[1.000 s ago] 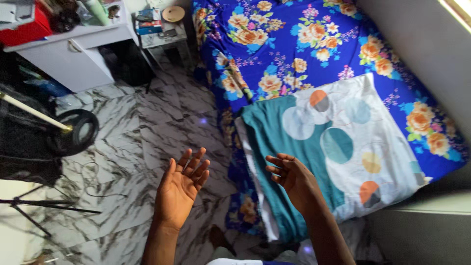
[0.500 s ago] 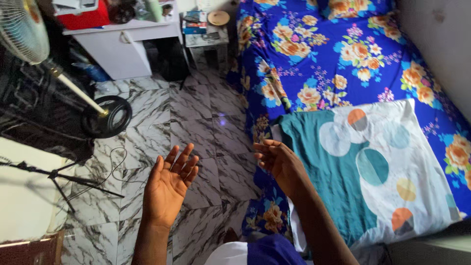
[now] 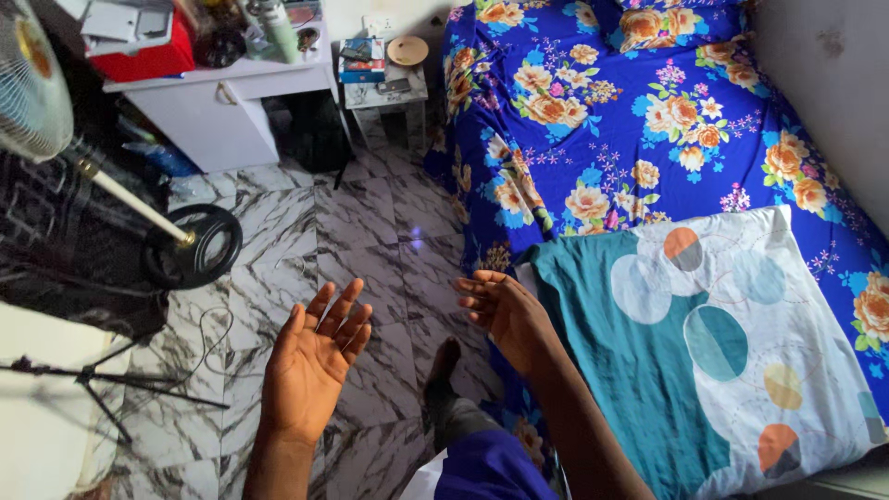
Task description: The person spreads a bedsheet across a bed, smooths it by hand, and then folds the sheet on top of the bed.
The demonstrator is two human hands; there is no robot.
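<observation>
In the head view, the left hand (image 3: 310,361) sits in the lower middle of the frame, palm turned up and toward the camera, fingers spread loosely and slightly curled. It is wide open and holds nothing; it touches nothing, hanging in the air above the marble-patterned floor (image 3: 370,241).

The right hand (image 3: 505,310) is just right of it, near the centre of the frame, its back and side toward the camera, fingers half curled and pointing left. It too is open and empty. It hovers close to the left edge of the folded sheet (image 3: 704,343), though whether it touches the cloth cannot be told from here. The two hands are near each other but apart.

The folded sheet, teal on its left part and white with coloured circles on its right, lies in the lower right of the frame on top of the bed (image 3: 630,111), which is covered in a blue spread with orange flowers and fills the upper right.

Below the hands, at the bottom centre, a foot (image 3: 443,370) rests on the floor beside a purple and white garment (image 3: 486,472).

At the left edge stands a fan (image 3: 32,93) on a pole with a round black base (image 3: 190,245). A white desk (image 3: 218,97) occupies the upper left, with a small side table (image 3: 389,79) beside it against the bed.
</observation>
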